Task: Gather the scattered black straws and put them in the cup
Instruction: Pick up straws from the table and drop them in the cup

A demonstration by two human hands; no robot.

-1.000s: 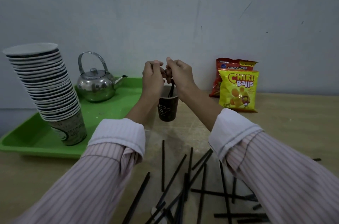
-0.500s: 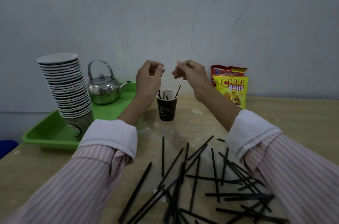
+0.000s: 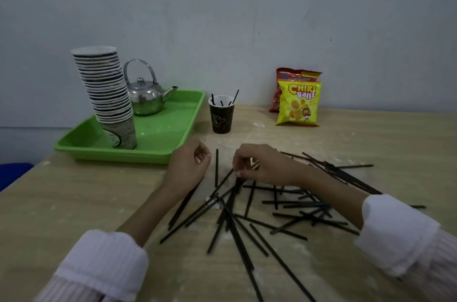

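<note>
Black straws (image 3: pixel 229 215) are scattered across wooden table (image 3: pixel 74 202); a few are stood in dark paper cup (image 3: pixel 221 116) beside green tray (image 3: pixel 123 155). One straw is pinched by right hand (image 3: pixel 262 163). Left hand (image 3: pixel 189 165) is held loosely curled, empty.

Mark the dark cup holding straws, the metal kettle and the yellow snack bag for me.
dark cup (image 3: pixel 221 117): head view, middle of its printed side wall.
metal kettle (image 3: pixel 146 101): head view, front of its round body.
yellow snack bag (image 3: pixel 299 106): head view, middle of its front face.

wall (image 3: pixel 222 17): pale grey, scuffed | table (image 3: pixel 61 202): light wood | dim light
</note>
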